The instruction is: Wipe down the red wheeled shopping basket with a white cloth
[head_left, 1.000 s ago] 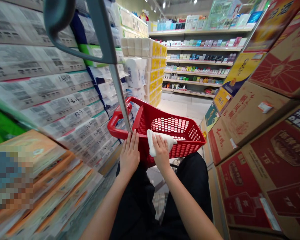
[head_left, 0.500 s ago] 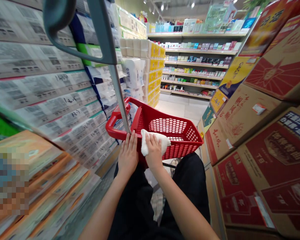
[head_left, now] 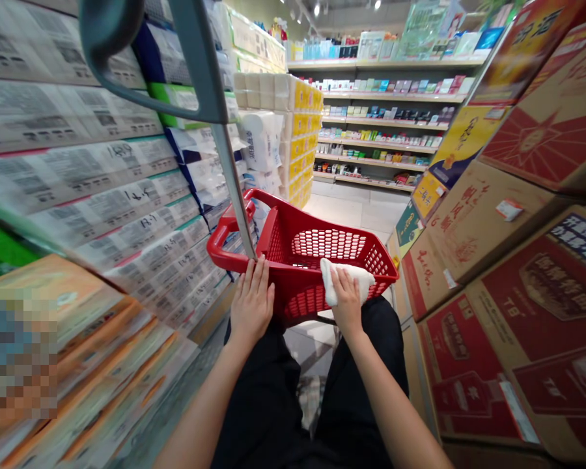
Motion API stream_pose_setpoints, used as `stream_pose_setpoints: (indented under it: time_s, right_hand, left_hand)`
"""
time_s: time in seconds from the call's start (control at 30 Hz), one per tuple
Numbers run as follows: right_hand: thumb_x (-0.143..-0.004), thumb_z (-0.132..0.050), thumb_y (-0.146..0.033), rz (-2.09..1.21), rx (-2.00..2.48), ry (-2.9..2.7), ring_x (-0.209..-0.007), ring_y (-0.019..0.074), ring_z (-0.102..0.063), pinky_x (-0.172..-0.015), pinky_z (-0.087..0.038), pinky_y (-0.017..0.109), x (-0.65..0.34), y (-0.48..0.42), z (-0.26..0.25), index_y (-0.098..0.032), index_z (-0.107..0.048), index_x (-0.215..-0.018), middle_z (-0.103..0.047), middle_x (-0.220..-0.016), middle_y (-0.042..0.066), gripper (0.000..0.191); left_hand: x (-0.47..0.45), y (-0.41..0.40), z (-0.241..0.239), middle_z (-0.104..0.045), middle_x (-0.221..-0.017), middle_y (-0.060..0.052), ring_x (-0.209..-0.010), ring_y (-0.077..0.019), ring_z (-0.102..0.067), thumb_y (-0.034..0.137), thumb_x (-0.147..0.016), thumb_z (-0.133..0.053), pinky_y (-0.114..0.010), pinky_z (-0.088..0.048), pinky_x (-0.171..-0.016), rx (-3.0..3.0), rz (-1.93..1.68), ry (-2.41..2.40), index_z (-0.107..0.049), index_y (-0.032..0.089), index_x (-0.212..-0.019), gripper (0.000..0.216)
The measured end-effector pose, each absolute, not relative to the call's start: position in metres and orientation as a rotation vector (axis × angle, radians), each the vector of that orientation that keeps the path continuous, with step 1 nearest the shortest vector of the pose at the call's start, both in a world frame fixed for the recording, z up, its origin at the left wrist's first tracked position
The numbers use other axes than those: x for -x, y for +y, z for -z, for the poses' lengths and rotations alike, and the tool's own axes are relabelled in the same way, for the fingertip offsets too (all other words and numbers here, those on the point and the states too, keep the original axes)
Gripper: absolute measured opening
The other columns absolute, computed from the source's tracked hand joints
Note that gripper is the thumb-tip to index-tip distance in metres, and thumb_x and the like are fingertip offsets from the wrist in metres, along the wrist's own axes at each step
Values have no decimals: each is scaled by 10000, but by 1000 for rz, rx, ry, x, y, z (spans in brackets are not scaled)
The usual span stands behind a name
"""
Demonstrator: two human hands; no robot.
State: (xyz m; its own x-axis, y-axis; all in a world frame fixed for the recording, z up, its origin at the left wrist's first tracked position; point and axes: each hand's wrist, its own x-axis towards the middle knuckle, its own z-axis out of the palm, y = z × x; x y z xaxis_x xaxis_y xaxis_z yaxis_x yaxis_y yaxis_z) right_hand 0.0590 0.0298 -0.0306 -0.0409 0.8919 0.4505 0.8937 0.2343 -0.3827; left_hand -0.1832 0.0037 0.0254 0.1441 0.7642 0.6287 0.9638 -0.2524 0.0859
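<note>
A red plastic shopping basket [head_left: 295, 280] with pierced sides stands in front of my knees, apparently with nothing in it. A metal pole [head_left: 235, 189] rises at its left end to a grey pull handle [head_left: 208, 71], partly cut off at the top. My left hand [head_left: 251, 301] lies flat, fingers stretched, on the basket's near side beside the pole's foot. Farther right, my right hand [head_left: 346, 301] presses a folded white cloth [head_left: 364, 279] over the near rim. The cloth hides part of the rim and side wall.
Stacked plastic-wrapped paper packs [head_left: 127, 215] wall the left side, with orange cartons [head_left: 92, 326] nearer me. Cardboard boxes [head_left: 493, 221] are piled high close on the right. Shelves of small goods [head_left: 381, 98] stand beyond the tiled floor [head_left: 351, 205].
My right hand has slid the white cloth rightward along the basket's near rim, from close to my left hand towards the far right end. My left hand stays almost in place.
</note>
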Motion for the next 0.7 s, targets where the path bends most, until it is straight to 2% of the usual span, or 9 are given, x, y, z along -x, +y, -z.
stream_pose_setpoints:
  time_s: [0.2, 0.37, 0.53, 0.7]
  right_hand:
    - [-746, -421, -1, -132, 1633, -1904, -1451, 289, -320, -1200, -193, 542, -1, 29, -4, -151, -389, -1491, -436, -1524, 111, 760]
    - [-834, -405, -45, -184, 1389, -2002, -1459, 240, -298, -1210, -189, 489, 72, 25, -36, -196, -347, -1513, -412, -1545, 65, 697]
    - [-817, -394, -13, -52, 1378, -2025, -1464, 199, -296, -1218, -173, 435, 48, 28, -13, -201, -355, -1511, -406, -1551, 64, 720]
    - [-771, -393, 0, 71, 1577, -1979, -1478, 228, -279, -1220, -179, 458, -36, 29, 26, -174, -365, -1507, -388, -1560, 76, 756]
  left_hand:
    - [182, 3, -26, -273, -1608, -90, -1506, -252, -202, 205, -973, -372, -453, -253, -1195, 2089, 812, -1660, -111, 149, -1572, 655]
    - [188, 2, -24, -256, -1614, -107, -1514, -270, -161, 196, -932, -424, -440, -240, -1200, 2144, 759, -1594, -154, 127, -1568, 694]
    - [186, 2, -24, -264, -1614, -87, -1511, -246, -181, 170, -944, -388, -432, -232, -1204, 2094, 751, -1645, -126, 143, -1572, 681]
    - [182, 2, -26, -257, -1616, -84, -1508, -246, -193, 170, -948, -377, -440, -230, -1204, 2094, 787, -1669, -99, 158, -1575, 686]
